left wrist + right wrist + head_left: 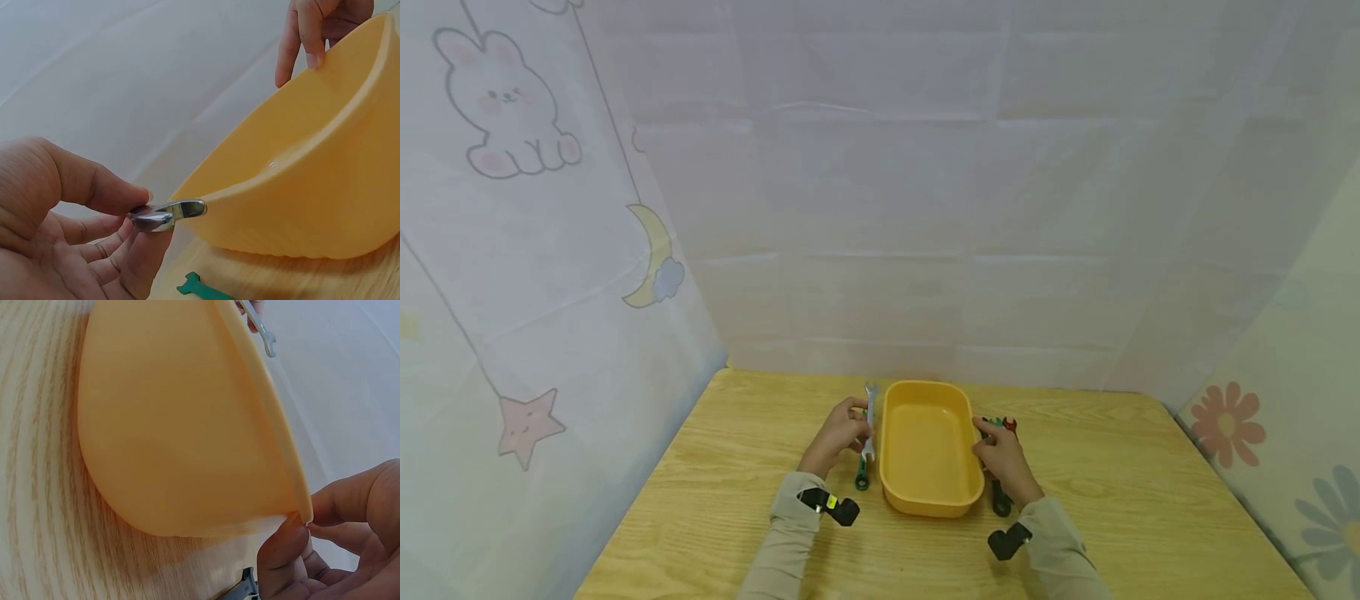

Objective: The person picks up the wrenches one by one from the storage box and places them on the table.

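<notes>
A silver double open-end wrench (871, 396) is pinched between the thumb and fingers of my left hand (841, 435), raised beside the basin's left rim. In the left wrist view one end of the wrench (164, 217) points toward the basin. My right hand (1006, 460) pinches the right rim of the yellow plastic basin (928, 450), thumb on one side and fingers on the other, as the right wrist view shows. No tools show inside the basin. Below the left hand, a green wrench (862, 480) lies on the table, partly covered by that hand.
Beside the basin's right side, partly under the right hand, lie several tools, including a dark one (1001, 502) and one with a red end (1010, 424). The wood-grain table (1120, 500) meets pale fabric walls (880, 308) at the back and sides.
</notes>
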Demonstrator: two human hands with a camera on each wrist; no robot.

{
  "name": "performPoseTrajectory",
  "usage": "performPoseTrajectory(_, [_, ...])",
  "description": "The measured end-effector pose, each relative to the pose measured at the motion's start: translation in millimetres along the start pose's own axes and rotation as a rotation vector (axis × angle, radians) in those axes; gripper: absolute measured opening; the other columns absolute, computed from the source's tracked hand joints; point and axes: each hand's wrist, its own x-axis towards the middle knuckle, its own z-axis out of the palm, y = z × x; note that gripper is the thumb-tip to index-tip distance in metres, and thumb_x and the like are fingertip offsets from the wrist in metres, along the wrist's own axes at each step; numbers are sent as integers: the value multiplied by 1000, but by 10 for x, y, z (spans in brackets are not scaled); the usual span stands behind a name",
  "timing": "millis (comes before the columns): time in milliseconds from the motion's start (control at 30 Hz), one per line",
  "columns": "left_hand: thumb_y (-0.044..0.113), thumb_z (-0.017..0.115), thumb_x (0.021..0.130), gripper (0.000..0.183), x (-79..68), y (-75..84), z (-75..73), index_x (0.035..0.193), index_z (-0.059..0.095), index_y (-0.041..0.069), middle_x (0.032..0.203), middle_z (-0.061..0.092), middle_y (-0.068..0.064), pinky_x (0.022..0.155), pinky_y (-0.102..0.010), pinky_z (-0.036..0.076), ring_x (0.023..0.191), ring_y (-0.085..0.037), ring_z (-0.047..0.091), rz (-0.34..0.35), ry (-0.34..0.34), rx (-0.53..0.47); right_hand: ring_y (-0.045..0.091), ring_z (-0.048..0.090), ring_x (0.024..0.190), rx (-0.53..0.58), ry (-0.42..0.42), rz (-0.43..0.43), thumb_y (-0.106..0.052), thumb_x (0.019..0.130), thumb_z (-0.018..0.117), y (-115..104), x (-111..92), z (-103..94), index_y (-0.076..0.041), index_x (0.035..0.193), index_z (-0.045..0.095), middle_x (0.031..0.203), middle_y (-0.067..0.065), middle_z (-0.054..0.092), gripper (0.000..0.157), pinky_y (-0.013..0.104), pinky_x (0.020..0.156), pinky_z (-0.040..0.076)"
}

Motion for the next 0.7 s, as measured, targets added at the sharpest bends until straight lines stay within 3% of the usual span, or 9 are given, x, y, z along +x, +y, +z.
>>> performPoseTrajectory(367, [-6,55,75,52,5,-131,-41,125,42,-2,88,57,-23,44,-28,45,56,-20,53,-14,4,-7,22,56,55,12,-3,9,1,83,53,4,0,-3,-9,137,39,81,14,56,57,39,49,51])
performPoseTrajectory(700, [-5,56,75,53,25,-238,-90,126,42,-2,81,57,-13,46,-30,47,56,-18,55,-25,16,22,25,57,55,18,-6,4,1,83,53,12,13,-12,-9,138,39,81,15,57,57,42,49,51])
